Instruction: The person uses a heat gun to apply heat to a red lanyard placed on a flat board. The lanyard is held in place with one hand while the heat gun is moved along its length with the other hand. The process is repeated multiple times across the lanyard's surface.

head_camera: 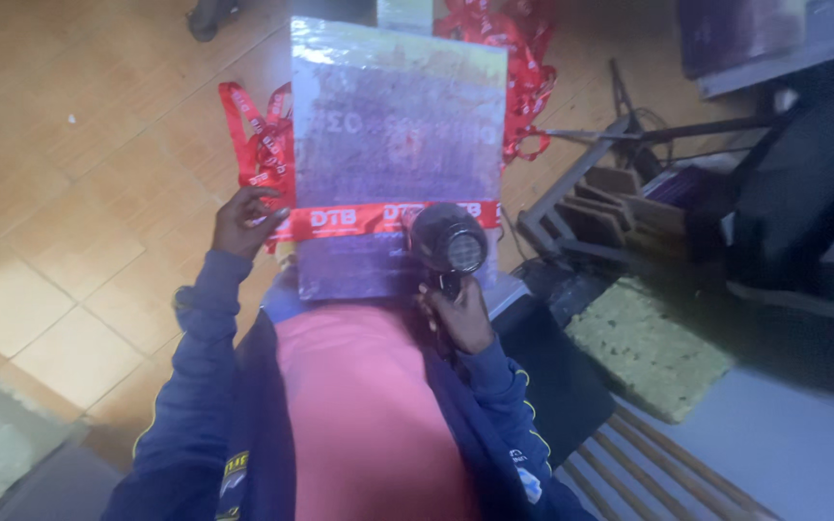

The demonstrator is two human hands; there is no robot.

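Observation:
A tall rectangular board (393, 135) with a shiny purple-grey face stands in front of me, above my lap. A red printed ribbon (349, 220) runs straight across its lower part. My left hand (243, 220) pinches the ribbon's left end against the board's left edge. My right hand (458, 314) grips the handle of a black hair dryer (449, 241), whose round nozzle sits over the ribbon near the board's right side. More red ribbons (261, 145) hang in a bunch at the board's left edge.
Another heap of red ribbons (525, 68) lies behind the board on the tiled floor (79, 174). To the right are a metal stand (581, 183), wooden pieces, a yellowish sponge block (644, 347), a dark flat panel (552, 376) and a dark cabinet.

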